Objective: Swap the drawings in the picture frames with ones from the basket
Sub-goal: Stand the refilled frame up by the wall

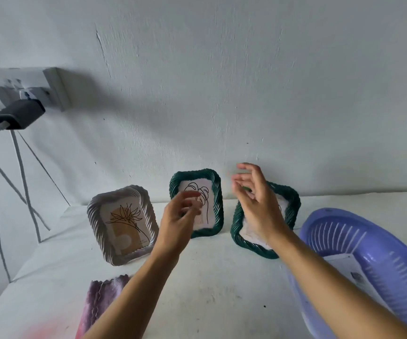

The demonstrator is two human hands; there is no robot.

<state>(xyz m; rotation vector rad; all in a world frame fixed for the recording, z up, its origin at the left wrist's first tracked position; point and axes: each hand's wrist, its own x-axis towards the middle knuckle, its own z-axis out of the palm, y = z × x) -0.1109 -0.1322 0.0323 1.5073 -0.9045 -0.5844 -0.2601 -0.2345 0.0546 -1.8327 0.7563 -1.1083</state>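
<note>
Three picture frames stand on a white table (209, 285) against the wall. A white ridged frame (121, 223) at the left holds a flower drawing. A dark green frame (216, 192) in the middle holds a leaf line drawing. A second dark green frame (289, 204) leans to the right of it, mostly hidden behind my right hand (256, 199). My left hand (180, 214) hovers in front of the middle frame, blurred, fingers loosely curled and empty. My right hand is raised with fingers spread, holding nothing. A purple plastic basket (344, 231) at the right holds white sheets (349, 267).
A pinkish purple cloth (99, 299) lies at the front left of the table. A wall socket with a black charger (19, 116) and grey cables hangs at the left. The wall stands right behind the frames.
</note>
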